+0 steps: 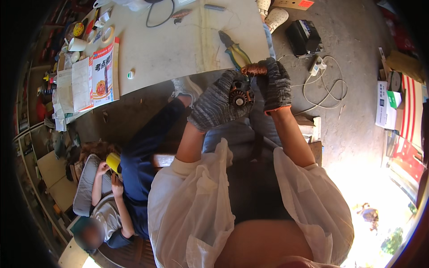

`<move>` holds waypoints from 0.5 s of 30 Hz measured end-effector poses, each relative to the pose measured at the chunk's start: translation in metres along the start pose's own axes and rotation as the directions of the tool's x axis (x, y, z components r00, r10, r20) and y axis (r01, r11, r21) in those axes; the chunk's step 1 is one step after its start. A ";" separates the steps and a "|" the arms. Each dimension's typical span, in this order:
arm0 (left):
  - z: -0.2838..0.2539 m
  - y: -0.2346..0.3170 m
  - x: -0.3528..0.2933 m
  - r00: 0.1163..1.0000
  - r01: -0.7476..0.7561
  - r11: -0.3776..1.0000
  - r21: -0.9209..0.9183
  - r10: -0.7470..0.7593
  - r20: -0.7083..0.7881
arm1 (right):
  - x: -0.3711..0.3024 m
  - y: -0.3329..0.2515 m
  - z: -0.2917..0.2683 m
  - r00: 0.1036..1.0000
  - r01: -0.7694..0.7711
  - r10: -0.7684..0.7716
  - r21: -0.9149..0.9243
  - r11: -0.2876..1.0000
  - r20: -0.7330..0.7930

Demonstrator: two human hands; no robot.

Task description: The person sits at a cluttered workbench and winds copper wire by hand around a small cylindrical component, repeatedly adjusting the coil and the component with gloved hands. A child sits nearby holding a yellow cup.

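Note:
Both of my hands wear grey knitted work gloves and meet just off the near edge of the table. My left hand (219, 100) is wrapped round a dark, round motor part (240, 99) with a ring of copper windings and a silvery centre. My right hand (276, 87) is closed on the right end of a bundle of copper wire (254, 69), held just above the motor part. Some of its fingertips are hidden behind the glove and the bundle. A pair of pliers (237, 50) with green and yellow handles lies on the table, just beyond the copper wire.
The pale table (165, 49) carries a printed booklet (100, 80), a tape roll (107, 34), a white cup (77, 44) and a small white cap (131, 75). A black battery (304, 38) and a power strip (317, 65) with its cord lie on the floor. A person (118, 196) sits at left, holding something yellow.

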State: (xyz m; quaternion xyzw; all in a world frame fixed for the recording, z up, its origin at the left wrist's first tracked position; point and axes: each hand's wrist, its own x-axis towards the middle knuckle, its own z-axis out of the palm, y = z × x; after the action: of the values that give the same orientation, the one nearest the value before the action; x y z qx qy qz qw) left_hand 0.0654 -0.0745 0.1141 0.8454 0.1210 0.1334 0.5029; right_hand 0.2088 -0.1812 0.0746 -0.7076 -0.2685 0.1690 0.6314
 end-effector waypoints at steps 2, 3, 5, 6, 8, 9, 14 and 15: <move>0.001 0.002 0.004 0.999 -0.052 0.997 0.051 0.052 0.001 | 0.002 0.024 0.008 0.960 -0.260 0.280 0.324 0.910 -0.018; 0.002 0.002 0.005 0.996 -0.086 0.995 0.045 0.086 0.001 | 0.004 0.028 0.012 0.903 -0.373 0.430 0.493 0.786 -0.002; 0.008 -0.002 0.003 0.995 -0.084 0.996 -0.038 0.082 -0.051 | 0.007 0.018 0.020 0.693 -0.533 0.700 0.777 0.335 0.173; 0.015 -0.010 -0.001 0.994 -0.051 0.992 -0.115 0.040 -0.098 | 0.006 0.022 0.021 0.674 -0.573 0.708 0.753 0.322 0.210; 0.021 -0.017 -0.002 0.973 -0.035 0.870 -0.492 -0.082 -0.214 | 0.003 0.022 0.019 0.651 -0.616 0.680 0.758 0.213 0.338; 0.022 -0.019 0.000 0.949 -0.073 0.673 -0.736 -0.179 -0.258 | 0.001 0.018 0.014 0.640 -0.626 0.638 0.772 0.110 0.428; 0.026 -0.036 -0.002 0.867 -0.138 0.534 -0.834 -0.342 -0.362 | -0.007 0.005 0.002 0.625 -0.685 0.413 0.719 -0.118 0.663; 0.031 -0.043 -0.002 0.876 -0.130 0.623 -0.771 -0.293 -0.384 | -0.009 0.010 0.004 0.641 -0.691 0.396 0.719 -0.075 0.658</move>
State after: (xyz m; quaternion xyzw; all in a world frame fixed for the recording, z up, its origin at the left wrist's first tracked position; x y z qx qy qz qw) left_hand 0.0718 -0.0806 0.0612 0.4777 0.2102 0.3511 0.7774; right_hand 0.2010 -0.1839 0.0637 -0.1766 0.1344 0.6189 0.7535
